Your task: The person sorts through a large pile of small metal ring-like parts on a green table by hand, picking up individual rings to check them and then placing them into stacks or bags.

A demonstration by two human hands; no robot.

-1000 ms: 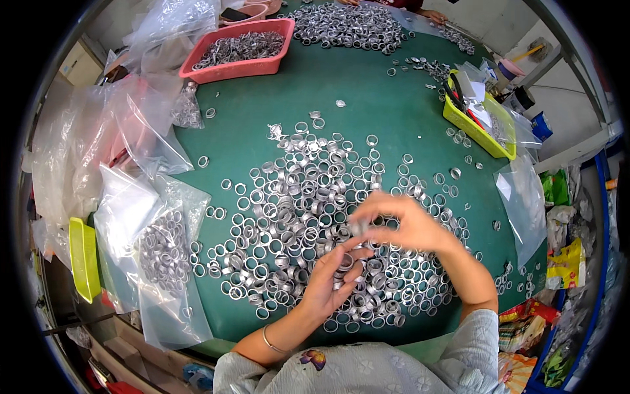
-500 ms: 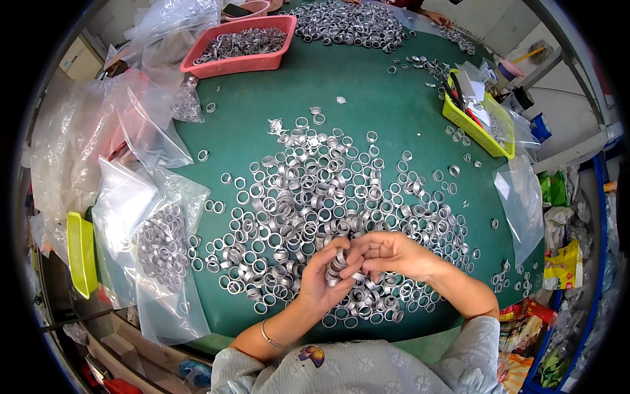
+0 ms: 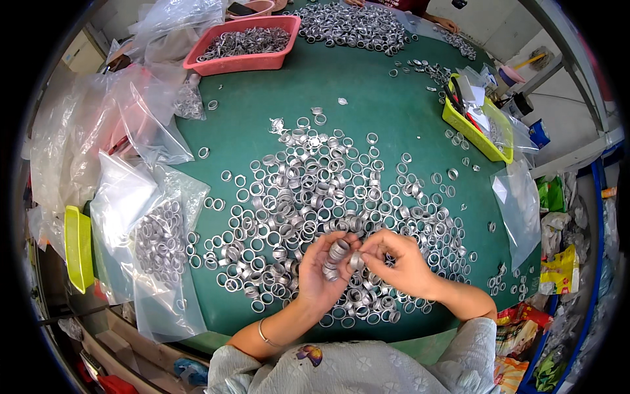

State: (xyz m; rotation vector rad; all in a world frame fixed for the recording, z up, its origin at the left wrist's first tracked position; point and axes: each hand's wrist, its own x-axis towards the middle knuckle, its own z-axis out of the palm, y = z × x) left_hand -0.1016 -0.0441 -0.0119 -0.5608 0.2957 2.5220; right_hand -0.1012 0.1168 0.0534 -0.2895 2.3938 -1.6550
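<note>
Handling of metal rings between two hands, above the near edge of the worktop (image 3: 256, 105).
The left hand (image 3: 314, 278) curls around several stacked rings (image 3: 338, 250); the right hand (image 3: 405, 268) holds a single ring (image 3: 356, 261) in a narrow fingertip pinch, just beside them. The loose pile (image 3: 315, 189) spreads beneath. The step appears to be piece-by-piece handling; the next move probably calls for a steady left palm and precise right fingertips.

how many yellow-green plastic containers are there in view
2 visible: one container at the far left, beside the clear plastic bags, and another container at the upper right of the green table. More could be hidden under the bags.
</note>
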